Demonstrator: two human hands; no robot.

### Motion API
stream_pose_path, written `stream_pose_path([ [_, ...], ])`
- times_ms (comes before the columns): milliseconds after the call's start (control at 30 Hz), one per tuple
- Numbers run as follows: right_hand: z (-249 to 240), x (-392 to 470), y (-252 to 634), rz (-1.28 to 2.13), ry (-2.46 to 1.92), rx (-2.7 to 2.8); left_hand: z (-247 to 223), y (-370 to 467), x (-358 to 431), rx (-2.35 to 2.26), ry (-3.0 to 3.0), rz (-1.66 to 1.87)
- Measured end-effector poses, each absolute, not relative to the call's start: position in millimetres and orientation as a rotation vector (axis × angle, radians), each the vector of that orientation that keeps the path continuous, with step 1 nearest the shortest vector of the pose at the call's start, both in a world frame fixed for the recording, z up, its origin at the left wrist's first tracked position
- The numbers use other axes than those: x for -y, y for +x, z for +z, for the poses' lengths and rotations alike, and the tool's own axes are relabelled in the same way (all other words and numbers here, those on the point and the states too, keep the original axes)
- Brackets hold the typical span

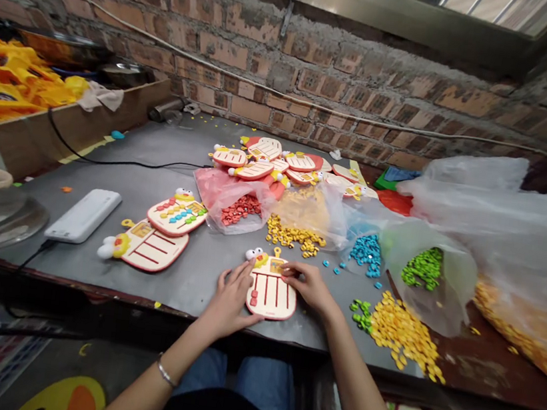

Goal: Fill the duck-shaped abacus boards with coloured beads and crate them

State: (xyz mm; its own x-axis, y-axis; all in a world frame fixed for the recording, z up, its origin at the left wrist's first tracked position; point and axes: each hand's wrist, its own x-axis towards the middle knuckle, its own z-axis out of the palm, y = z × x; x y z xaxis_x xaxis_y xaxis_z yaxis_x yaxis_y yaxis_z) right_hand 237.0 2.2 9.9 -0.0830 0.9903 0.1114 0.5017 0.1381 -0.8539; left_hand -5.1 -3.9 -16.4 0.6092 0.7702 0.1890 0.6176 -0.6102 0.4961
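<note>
A cream board with a red rim (272, 299) lies on the grey table in front of me, its duck head and white eyes at the top. Two red beads (254, 298) sit in its leftmost slot. My left hand (230, 297) rests along the board's left edge, fingers near the duck head and thumb at the bottom edge. Fingers bent together, my right hand (304, 282) touches the board's upper right; anything between its fingertips is too small to make out. To the left, a board with coloured beads (177, 216) overlaps a board without beads (154, 250).
Bags of red beads (241, 209), yellow beads (294, 235), blue beads (366, 253) and green beads (422, 267) lie beyond my hands. Loose yellow pieces (403, 330) are at the right. More boards (263, 162) are piled behind. A white power bank (83, 215) lies left.
</note>
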Motion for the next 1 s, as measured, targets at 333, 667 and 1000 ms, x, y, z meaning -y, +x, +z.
stream_pose_path([
  [333,1.9,-10.4,237.8,0.904,-1.409,1.653,-11.5,-4.5,3.6,-1.142,2.448,0.523],
  [667,15.2,-48.4,231.6,0.916,-1.429,2.016,54.7,1.0,-52.5,-1.115,2.396,0.142],
  [1000,8.7,-42.5,210.3,0.454,-1.749,2.020,76.5,60.7,-148.4,-0.957,2.395,-0.295],
])
